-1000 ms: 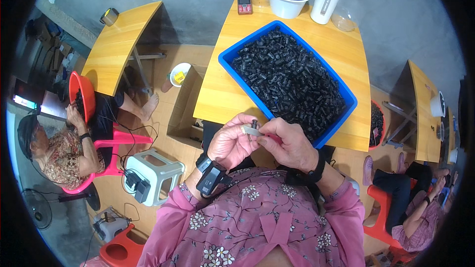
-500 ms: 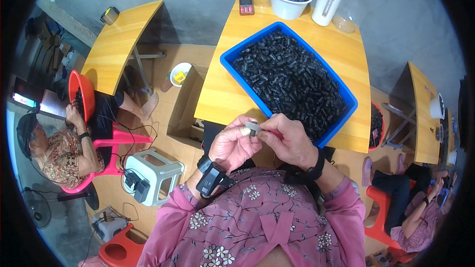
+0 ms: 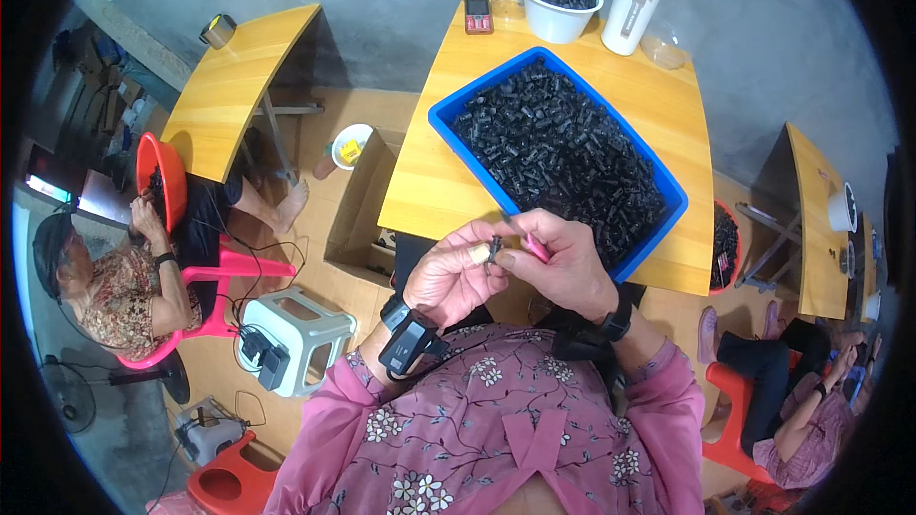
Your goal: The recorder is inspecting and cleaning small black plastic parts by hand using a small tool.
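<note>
My left hand [image 3: 447,272] pinches a small black plastic piece [image 3: 494,248] between thumb and fingers, with pale tape wrapped round the thumb. Close against it, my right hand [image 3: 563,262] is closed round a small pink-handled knife [image 3: 536,248]; the pink handle shows in the palm, and most of the blade is hidden by the fingers. Both hands meet just in front of the near edge of a blue tray [image 3: 468,153], which is heaped with black plastic pieces [image 3: 563,157] like the one I hold.
The tray stands on a yellow wooden table [image 3: 429,195] with a white tub [image 3: 558,24] of black pieces, a white bottle [image 3: 630,14] and a phone [image 3: 478,15]. A cardboard box [image 3: 363,219] and stool [image 3: 298,343] are at left. Other people sit at both sides.
The pale blade between my hands has turned out of sight, and the pink handle now shows in my right hand. The black piece in my left fingers is more exposed.
</note>
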A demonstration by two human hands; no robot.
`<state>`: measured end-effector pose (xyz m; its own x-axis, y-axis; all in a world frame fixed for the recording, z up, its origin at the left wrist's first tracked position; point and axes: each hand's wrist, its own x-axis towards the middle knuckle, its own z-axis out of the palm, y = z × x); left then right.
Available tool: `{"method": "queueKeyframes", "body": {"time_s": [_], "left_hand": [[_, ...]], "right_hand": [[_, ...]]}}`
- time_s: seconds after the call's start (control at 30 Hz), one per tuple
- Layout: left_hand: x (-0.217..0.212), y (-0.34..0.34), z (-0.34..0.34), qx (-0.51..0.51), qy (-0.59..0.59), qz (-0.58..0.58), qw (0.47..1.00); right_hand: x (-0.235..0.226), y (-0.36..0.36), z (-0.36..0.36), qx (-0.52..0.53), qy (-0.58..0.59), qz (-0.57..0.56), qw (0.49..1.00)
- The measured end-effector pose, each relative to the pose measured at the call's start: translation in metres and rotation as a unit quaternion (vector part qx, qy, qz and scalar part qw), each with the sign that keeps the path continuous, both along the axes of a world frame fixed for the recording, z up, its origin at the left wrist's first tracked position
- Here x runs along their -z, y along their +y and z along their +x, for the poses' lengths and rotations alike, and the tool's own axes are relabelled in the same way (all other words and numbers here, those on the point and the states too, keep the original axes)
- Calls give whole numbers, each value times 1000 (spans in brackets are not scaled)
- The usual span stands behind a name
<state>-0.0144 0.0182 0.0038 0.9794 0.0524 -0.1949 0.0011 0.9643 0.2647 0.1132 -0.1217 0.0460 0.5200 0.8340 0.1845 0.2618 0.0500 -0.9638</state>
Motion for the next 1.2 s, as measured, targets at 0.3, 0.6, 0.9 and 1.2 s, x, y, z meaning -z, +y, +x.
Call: {"method": "queueKeyframes", "body": {"time_s": [0.3, 0.6, 0.9, 1.2], "left_hand": [[-1, -3, -3, 6, 18, 41, 999], [1, -1, -4, -12, 12, 23, 1000], [-1, 0, 0, -24, 1, 23, 999], [0, -1, 1, -29, 12, -2, 999]], "right_hand": [[-2, 4, 1, -24, 80, -39, 996], [-7, -15, 8, -7, 160, -11, 987], [0, -23, 14, -79, 96, -50, 991], [2, -9, -2, -39, 161, 39, 985]]}}
